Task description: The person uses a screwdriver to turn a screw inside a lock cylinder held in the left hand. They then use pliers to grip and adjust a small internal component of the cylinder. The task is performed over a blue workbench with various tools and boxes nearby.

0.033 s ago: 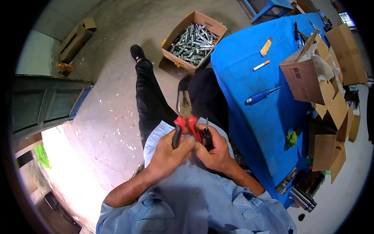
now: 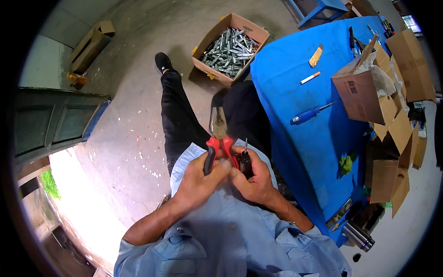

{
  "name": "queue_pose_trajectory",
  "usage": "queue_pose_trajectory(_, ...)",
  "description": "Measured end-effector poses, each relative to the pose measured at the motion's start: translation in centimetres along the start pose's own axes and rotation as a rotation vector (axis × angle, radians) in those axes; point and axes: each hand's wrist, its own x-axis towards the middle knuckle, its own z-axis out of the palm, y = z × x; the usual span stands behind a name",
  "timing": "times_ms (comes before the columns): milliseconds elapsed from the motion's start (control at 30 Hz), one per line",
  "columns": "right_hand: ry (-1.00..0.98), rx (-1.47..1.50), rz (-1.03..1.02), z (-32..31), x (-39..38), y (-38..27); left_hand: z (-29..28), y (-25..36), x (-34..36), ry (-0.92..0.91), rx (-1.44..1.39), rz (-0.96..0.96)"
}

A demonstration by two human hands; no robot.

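Observation:
A pair of pliers (image 2: pixel 218 123) with red and black handles points away from me, in front of my shirt. My left hand (image 2: pixel 197 179) is closed around its left handle, thumb pressed inward. My right hand (image 2: pixel 254 180) grips a small screwdriver (image 2: pixel 246 162) with a dark handle, its thin metal tip pointing up and away. The right plier handle runs down against the fingers of my right hand. Both thumbs nearly meet between the tools. What lies under the thumbs is hidden.
To my right a blue-covered table (image 2: pixel 295 60) bears a blue screwdriver (image 2: pixel 305 115), a cigarette (image 2: pixel 310 78) and an opened cardboard box (image 2: pixel 353 97). A steel flask (image 2: pixel 359 236) lies near its close end. Ahead on the floor stands a carton (image 2: pixel 205 69) of metal pieces.

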Motion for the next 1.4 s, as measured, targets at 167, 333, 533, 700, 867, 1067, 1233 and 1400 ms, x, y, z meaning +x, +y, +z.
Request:
queue_pose_trajectory(167,0.050,0.200,0.063,0.8,0.2,-0.1,-0.2,0.3,0.2,0.033,0.120,0.068)
queue_pose_trajectory(333,0.172,0.426,0.161,1.4,-0.3,0.8,0.2,-0.8,0.6,-0.063,-0.097,0.061)
queue_pose_trajectory(533,0.269,0.393,0.058,2.7,0.3,0.5,1.5,-2.1,1.3,-0.170,-0.580,0.028)
queue_pose_trajectory(700,0.255,0.413,0.025,2.9,0.4,0.6,2.1,-1.6,1.0,-0.160,-0.665,0.042)
queue_pose_trajectory(867,0.264,0.257,-0.148,3.5,0.7,2.1,3.3,-1.8,0.5,-0.019,-0.666,0.039)
queue_pose_trajectory(1067,0.268,0.249,-0.132,3.6,0.6,1.5,3.3,-1.0,0.2,-0.001,-0.661,0.042)
queue_pose_trajectory(1233,0.240,0.228,-0.084,3.0,0.2,1.2,1.6,-1.0,-0.1,-0.045,-0.392,-0.028)
queue_pose_trajectory(1400,0.260,0.204,-0.193,3.4,0.7,1.8,1.1,-1.0,-0.1,-0.109,-0.410,0.059)
